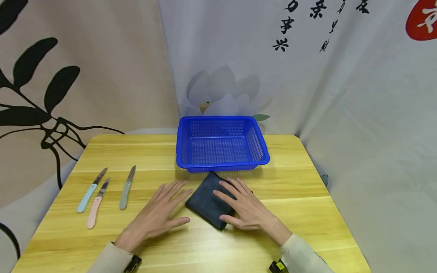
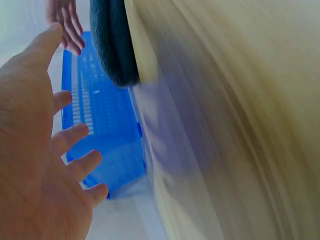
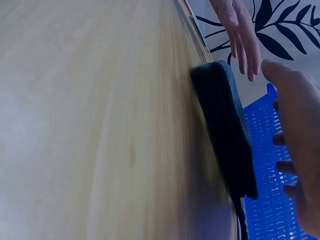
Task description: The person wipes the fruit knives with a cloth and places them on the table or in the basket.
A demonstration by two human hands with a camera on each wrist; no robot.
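A flat, dark blue-grey folded cloth lies on the table, turned cornerwise in the head view. My right hand is over its right part, fingers straight and spread. In the right wrist view the folded cloth shows its thick dark side and a thin cord at one end. Just left of the cloth, my left hand hovers with fingers extended, holding nothing. The cloth's soft, fuzzy edge shows beyond the left thumb in the left wrist view.
A blue plastic basket stands behind the cloth. To the left lie three small knives with a light blue handle, a pink handle and a grey-green handle. Printed curtains hang behind the wooden table.
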